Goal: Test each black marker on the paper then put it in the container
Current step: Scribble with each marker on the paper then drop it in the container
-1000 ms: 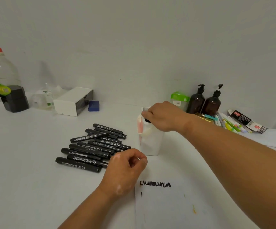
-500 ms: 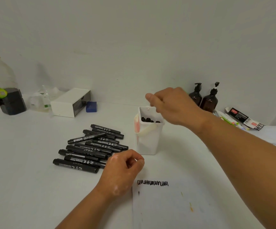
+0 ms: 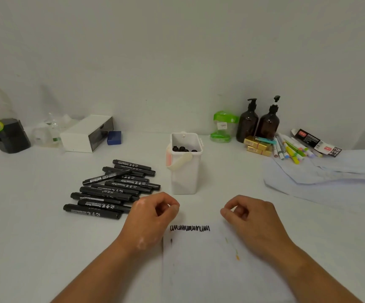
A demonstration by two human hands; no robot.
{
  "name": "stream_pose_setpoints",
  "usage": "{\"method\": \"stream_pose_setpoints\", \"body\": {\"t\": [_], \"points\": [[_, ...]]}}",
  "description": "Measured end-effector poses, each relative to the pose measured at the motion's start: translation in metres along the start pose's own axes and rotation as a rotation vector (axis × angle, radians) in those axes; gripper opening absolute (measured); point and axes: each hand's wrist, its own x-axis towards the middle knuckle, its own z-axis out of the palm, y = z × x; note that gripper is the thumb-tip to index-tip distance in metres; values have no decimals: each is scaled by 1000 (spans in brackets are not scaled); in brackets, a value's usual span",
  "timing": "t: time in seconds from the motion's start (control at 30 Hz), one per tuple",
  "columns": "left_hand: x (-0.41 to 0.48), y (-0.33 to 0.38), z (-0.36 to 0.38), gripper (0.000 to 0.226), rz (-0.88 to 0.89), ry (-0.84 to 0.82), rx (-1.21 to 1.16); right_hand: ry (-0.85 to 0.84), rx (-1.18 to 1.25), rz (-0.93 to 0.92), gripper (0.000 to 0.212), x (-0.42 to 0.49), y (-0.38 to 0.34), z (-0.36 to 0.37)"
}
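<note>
Hands both idle on my feed. Left hand (image 3: pixel 153 217) rests on the table (image 3: pixel 24 226) at the left edge of the paper (image 3: pixel 210 270), fingers loosely curled, thumb tip against the forefinger, nothing in it that I can make out. Right hand (image 3: pixel 249 217) sits on the paper's upper right part in the same loose curl, also carrying nothing. Black zigzag scribble (image 3: pixel 190 228) runs across the top of the sheet between the two hands, with a short dark tick below its left end and faint yellow-orange flecks further right. White container (image 3: pixel 185 178) stands upright just beyond the paper's top edge, its handle (image 3: pixel 180 161) folded down across the front. I see several black marker ends (image 3: pixel 182 149) inside it, below the rim. More black markers (image 3: pixel 111 189) lie in a loose pile on the table left of the container, mostly parallel, one thinner one laid diagonally over the others; the near ones end right at the left hand. Along the wall, left to right: plastic bottle (image 3: pixel 2 127) with dark liquid and a red cap, white box (image 3: pixel 87 134), blue block (image 3: pixel 114 137), green-lidded jar (image 3: pixel 222 125), two amber pump bottles (image 3: pixel 248 125). Coloured pens (image 3: pixel 291 149) and small gold boxes (image 3: pixel 257 145) sit in front of the pump bottles, a black packet (image 3: pixel 317 142) just beyond the pens, loose sheets (image 3: pixel 330 171) at far right.
</note>
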Motion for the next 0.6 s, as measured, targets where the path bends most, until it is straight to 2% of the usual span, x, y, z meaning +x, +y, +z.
{"method": "stream_pose_setpoints", "body": {"t": [0.1,0.27,0.43,0.6], "points": [[-6,6,4,12,15,-21,25,0,35,-25,10,-5,1,4],[-19,13,0,9,52,-39,90,-14,51,-70,14,-7,2,2],[-35,-10,-41,16,162,78,474,-27,131,-57,13,-6,3,2],[-28,-37,-92,30,32,125,826,-52,167,-73,9,-7,1,4]]}}
